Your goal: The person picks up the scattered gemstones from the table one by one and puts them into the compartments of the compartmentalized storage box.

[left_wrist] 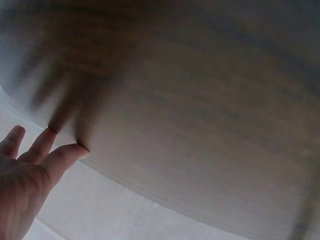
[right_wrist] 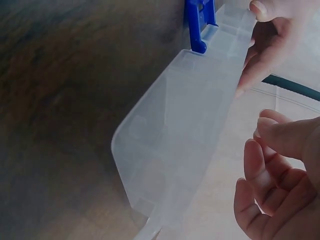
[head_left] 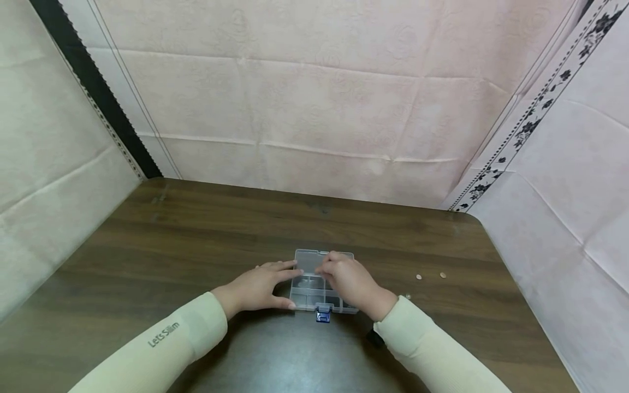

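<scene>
A clear plastic compartment box (head_left: 308, 263) lies on the table between my hands, its blue latch (head_left: 322, 315) at the near edge. My left hand (head_left: 259, 286) is at the box's left side, fingers extended and thumb by the near corner. In the right wrist view, fingers of that left hand (right_wrist: 272, 47) meet the box's end. My right hand (head_left: 350, 281) is over the right part of the box, covering some compartments. Its thumb and index finger pinch a small pale piece (right_wrist: 256, 133), mostly hidden by the fingertips.
Two small pale round pieces (head_left: 419, 277) lie on the wooden table (head_left: 236, 229) to the right of the box. Another small piece (head_left: 408, 296) shows beside the right sleeve. A dark object (head_left: 375, 339) is partly under the right wrist. Pale cloth (head_left: 304, 109) hangs behind the table and at both sides.
</scene>
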A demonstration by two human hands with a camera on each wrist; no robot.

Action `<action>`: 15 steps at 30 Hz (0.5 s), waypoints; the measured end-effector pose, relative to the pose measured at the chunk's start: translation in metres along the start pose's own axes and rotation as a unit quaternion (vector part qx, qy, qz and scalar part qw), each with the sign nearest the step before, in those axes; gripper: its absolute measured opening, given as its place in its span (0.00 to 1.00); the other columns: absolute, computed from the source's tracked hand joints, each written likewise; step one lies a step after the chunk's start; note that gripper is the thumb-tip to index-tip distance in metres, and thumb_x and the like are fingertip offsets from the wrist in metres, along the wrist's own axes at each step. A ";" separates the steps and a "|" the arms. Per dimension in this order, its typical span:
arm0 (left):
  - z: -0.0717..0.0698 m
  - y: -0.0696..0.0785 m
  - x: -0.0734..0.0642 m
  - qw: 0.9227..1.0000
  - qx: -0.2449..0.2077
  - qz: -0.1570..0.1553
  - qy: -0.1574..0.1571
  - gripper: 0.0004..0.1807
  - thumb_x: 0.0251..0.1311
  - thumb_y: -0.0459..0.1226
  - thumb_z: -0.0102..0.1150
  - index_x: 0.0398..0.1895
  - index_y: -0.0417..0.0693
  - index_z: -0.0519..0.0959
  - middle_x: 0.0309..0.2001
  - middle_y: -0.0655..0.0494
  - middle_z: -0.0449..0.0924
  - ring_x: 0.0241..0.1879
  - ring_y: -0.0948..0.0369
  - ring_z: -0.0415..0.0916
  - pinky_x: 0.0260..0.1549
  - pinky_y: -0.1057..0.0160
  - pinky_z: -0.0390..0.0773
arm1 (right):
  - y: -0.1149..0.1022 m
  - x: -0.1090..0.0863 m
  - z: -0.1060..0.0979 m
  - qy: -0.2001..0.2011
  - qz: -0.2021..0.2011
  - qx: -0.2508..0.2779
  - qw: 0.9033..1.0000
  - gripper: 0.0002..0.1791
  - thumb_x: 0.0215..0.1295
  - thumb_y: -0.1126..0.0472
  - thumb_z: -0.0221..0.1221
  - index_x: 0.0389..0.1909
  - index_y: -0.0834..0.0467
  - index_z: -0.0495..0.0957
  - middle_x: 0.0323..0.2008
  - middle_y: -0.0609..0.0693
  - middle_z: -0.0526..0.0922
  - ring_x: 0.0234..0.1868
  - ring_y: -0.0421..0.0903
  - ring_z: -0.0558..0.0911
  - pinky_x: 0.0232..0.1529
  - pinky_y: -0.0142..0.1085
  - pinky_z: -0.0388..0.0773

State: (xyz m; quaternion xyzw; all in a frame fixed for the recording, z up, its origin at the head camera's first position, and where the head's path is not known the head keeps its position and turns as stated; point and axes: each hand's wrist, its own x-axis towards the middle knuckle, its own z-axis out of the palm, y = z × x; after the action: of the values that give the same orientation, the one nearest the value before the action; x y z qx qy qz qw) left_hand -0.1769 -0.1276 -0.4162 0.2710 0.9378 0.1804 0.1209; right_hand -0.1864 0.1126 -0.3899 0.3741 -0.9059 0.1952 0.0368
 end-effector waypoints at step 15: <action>-0.001 0.001 0.000 1.000 -0.002 -0.003 -0.006 0.41 0.54 0.63 0.60 0.71 0.63 0.64 0.74 0.57 0.56 0.71 0.45 0.56 0.59 0.31 0.59 | -0.001 0.001 0.005 -0.018 -0.008 -0.001 1.000 0.09 0.62 0.68 0.63 0.41 0.57 0.86 0.37 0.46 0.81 0.38 0.40 0.81 0.40 0.32 0.80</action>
State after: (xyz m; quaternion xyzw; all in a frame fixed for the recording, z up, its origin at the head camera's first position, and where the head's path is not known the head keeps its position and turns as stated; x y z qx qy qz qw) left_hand -0.1771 -0.1271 -0.4150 0.2687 0.9377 0.1800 0.1273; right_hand -0.1861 0.1093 -0.3938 0.3846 -0.9037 0.1870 0.0223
